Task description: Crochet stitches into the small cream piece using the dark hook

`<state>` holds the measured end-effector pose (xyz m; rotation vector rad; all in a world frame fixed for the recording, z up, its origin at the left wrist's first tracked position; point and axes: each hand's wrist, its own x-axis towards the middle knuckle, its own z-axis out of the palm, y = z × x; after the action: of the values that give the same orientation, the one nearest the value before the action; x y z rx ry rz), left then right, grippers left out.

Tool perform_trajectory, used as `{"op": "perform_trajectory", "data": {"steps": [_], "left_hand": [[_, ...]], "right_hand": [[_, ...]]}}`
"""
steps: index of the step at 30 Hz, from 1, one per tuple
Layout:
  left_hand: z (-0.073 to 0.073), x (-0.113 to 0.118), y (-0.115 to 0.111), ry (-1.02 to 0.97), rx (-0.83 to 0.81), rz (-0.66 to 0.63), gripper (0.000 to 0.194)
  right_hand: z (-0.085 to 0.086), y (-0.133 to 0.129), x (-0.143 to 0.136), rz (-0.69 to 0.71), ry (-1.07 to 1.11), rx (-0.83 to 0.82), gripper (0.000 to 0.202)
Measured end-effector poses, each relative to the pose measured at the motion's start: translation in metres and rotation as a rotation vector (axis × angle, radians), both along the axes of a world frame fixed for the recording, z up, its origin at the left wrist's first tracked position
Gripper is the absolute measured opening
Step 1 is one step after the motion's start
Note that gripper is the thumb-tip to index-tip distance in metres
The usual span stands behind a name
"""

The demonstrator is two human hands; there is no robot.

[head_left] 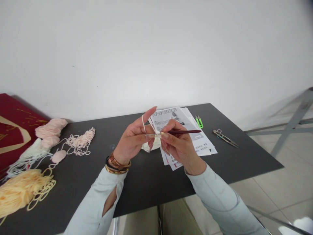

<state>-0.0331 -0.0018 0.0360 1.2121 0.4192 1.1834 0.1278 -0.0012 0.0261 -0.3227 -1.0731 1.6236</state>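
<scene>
My left hand (132, 138) has its index finger raised with white yarn (143, 123) looped round it, while the thumb and other fingers pinch the yarn near the hook's metal tip. My right hand (177, 140) grips a crochet hook with a dark red handle (188, 132), which points left. Both hands meet above the table, fingertips nearly touching at a small bit of white yarn on the hook. Behind and below them lies a cream yarn ball (148, 147), partly hidden by the fingers.
Printed sheets (202, 145) lie on the dark table (151, 182). Green thread snips (199, 121) and scissors (225, 138) are at the right. Pink yarn (81, 141), yellow yarn (22, 191), white yarn and a red bag (17, 130) occupy the left. A wall stands behind.
</scene>
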Motion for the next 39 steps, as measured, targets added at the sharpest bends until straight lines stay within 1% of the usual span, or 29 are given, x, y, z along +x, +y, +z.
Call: {"op": "perform_trajectory", "data": {"steps": [3,7,10,13,15,18,23,27,32,39], "left_hand": [[-0.001,0.003,-0.002,-0.055,-0.004,0.014,0.074],[-0.002,0.006,-0.002,-0.111,-0.045,-0.007,0.076],[-0.002,0.004,-0.001,-0.089,-0.13,-0.06,0.077],[-0.001,0.001,0.0,-0.029,-0.157,-0.095,0.077],[-0.001,0.002,0.0,-0.037,-0.127,-0.08,0.076],[-0.002,0.006,-0.002,-0.12,-0.072,-0.043,0.075],[-0.002,0.013,-0.005,-0.139,-0.124,0.034,0.077],[0.0,0.012,-0.007,-0.139,-0.105,0.033,0.075],[0.002,0.013,-0.007,-0.133,-0.074,0.042,0.072],[0.001,0.014,-0.007,-0.102,-0.005,0.059,0.071]], "right_hand": [[0.001,-0.002,-0.001,0.026,0.009,-0.034,0.019],[0.0,-0.003,-0.002,0.055,0.018,-0.024,0.017],[-0.001,-0.001,-0.001,0.031,0.015,0.001,0.017],[-0.002,0.001,-0.001,0.009,0.014,0.044,0.015],[-0.002,0.001,-0.001,0.004,0.011,0.056,0.014],[-0.002,0.0,-0.002,-0.003,0.017,0.047,0.015],[-0.004,0.001,-0.004,-0.024,0.013,0.077,0.012],[-0.003,0.001,-0.004,-0.058,0.01,0.077,0.009],[0.001,0.0,-0.001,-0.041,-0.005,0.059,0.013],[0.0,0.0,-0.001,-0.007,0.005,0.119,0.017]]}}
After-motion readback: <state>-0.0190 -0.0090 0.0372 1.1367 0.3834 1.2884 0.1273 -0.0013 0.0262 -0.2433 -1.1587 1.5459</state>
